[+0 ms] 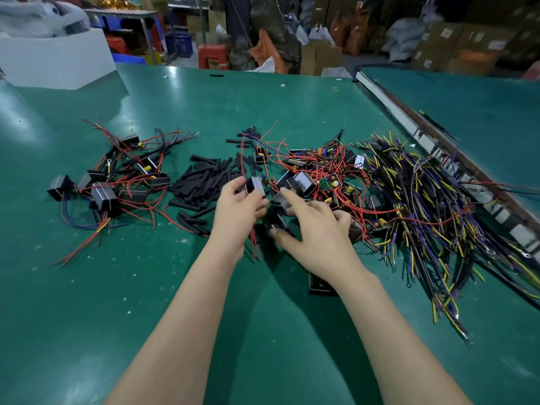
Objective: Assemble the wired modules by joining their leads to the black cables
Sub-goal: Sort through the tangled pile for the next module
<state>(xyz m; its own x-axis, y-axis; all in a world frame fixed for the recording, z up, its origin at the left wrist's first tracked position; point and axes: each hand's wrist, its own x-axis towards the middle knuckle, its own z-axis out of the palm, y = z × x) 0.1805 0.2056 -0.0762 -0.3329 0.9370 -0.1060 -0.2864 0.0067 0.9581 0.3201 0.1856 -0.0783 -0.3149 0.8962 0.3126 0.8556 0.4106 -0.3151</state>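
Green table (pixel 117 287), both hands outstretched.

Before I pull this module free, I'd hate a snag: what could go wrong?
The left hand grips a black module whose red leads trail toward the tangled module pile; lifting could drag neighbours along. The right hand reaches in, blurred, and might scatter the black sleeves nearby.

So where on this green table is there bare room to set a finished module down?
Bare green table lies near the person, left of the left forearm, and far across, beyond the black sleeve pieces. Crowded: the finished-looking modules at left, the red-wired pile under both hands, the black cables at right.
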